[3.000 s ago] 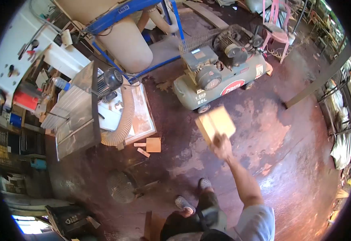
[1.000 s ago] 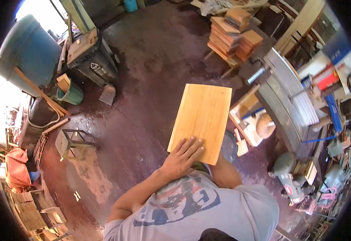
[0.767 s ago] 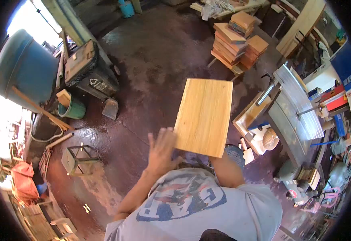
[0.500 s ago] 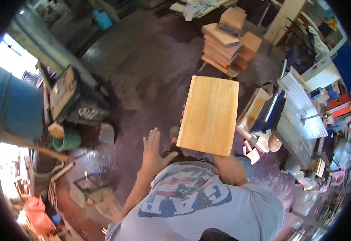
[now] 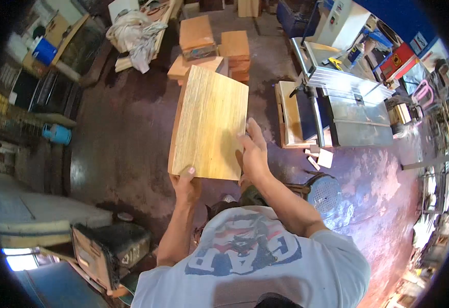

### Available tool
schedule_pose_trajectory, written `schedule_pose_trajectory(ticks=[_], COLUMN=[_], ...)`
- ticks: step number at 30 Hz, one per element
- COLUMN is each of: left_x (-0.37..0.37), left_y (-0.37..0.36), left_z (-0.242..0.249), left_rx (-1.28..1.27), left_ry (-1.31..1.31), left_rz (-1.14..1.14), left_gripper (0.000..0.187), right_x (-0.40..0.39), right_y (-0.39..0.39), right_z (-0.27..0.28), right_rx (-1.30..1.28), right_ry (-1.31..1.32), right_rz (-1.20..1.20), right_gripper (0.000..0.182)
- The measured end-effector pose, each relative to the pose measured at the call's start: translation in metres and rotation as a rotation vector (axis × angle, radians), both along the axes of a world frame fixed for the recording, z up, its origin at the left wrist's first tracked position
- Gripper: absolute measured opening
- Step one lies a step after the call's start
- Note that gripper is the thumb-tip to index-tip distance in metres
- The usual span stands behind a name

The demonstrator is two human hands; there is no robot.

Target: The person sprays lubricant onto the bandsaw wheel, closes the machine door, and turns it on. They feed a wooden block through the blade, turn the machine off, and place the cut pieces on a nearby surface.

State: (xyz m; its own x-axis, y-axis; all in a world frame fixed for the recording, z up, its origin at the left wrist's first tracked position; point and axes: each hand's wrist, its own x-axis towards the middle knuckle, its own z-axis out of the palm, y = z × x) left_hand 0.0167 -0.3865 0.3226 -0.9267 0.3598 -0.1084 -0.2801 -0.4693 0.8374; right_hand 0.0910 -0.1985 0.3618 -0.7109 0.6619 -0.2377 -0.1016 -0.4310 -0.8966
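A thick, pale yellow wooden board is held up tilted in front of my body, its darker side edge showing on the left. My left hand grips the near left corner, thumb on the top face and fingers hidden underneath. On the opposite side, my right hand is closed at the board's right edge, with fingers bent against it. Just beyond the board, a pile of reddish-brown wooden blocks is partly covered by it.
To the right is a table saw with a metal fence, and small wood offcuts lie on the floor beside it. A round perforated stool seat is near my right elbow. Cloth lies over planks at the back left.
My left hand has come from open beside the board to gripping its near left corner. My right hand now shows at the right edge. The view has turned right.
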Motion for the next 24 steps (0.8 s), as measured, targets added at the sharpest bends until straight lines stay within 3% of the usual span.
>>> schedule_pose_trajectory(ticks=[3, 4, 6, 7, 8, 10, 12, 13, 16, 19, 22, 24], left_x=[-0.026, -0.045, -0.052, -0.058, -0.051, -0.069, -0.083, -0.078, -0.078, -0.063, -0.064, -0.065], left_y=[0.030, 0.014, 0.039, 0.059, 0.093, 0.137, 0.183, 0.205, 0.269, 0.350, 0.420, 0.460], left_z=[0.001, -0.042, -0.034, 0.008, 0.034, 0.037, 0.040, 0.043, 0.016, 0.017, 0.012, -0.007], left_rx=[-0.042, -0.279, -0.528, -0.500, -0.310, -0.369, -0.358, -0.379, -0.386, -0.080, 0.042, 0.118], left_ry=[0.024, 0.075, 0.005, 0.303, 0.471, 0.756, 1.104, 1.141, 0.913, 0.844, 0.851, 1.040], left_rz=[-0.095, -0.123, -0.045, -0.360, -0.404, -0.645, -0.803, -0.823, -1.228, -1.247, -1.362, -1.292], left_gripper=[0.069, 0.068, 0.067, 0.069, 0.069, 0.068, 0.069, 0.069, 0.082, 0.086, 0.088, 0.091], right_x=[-0.003, -0.002, 0.005, 0.012, 0.021, 0.033, 0.041, 0.048, 0.052, 0.051, 0.046, 0.042], right_y=[0.032, 0.038, 0.063, 0.074, 0.080, 0.095, 0.113, 0.123, 0.157, 0.208, 0.252, 0.275], right_z=[-0.023, -0.022, -0.017, -0.017, -0.019, -0.020, -0.047, -0.058, -0.064, -0.087, -0.090, -0.080], right_rx=[0.100, 0.119, 0.202, 0.282, 0.337, 0.354, 0.326, 0.276, 0.236, 0.339, 0.371, 0.331], right_ry=[0.043, 0.087, 0.149, 0.030, -0.104, -0.160, 0.006, 0.015, 0.053, -0.055, -0.154, -0.163], right_rz=[0.038, 0.058, 0.029, 0.025, 0.021, -0.047, -0.237, -0.315, -0.514, -0.676, -0.827, -0.863], right_gripper=[0.084, 0.085, 0.087, 0.090, 0.093, 0.095, 0.093, 0.094, 0.088, 0.075, 0.073, 0.072])
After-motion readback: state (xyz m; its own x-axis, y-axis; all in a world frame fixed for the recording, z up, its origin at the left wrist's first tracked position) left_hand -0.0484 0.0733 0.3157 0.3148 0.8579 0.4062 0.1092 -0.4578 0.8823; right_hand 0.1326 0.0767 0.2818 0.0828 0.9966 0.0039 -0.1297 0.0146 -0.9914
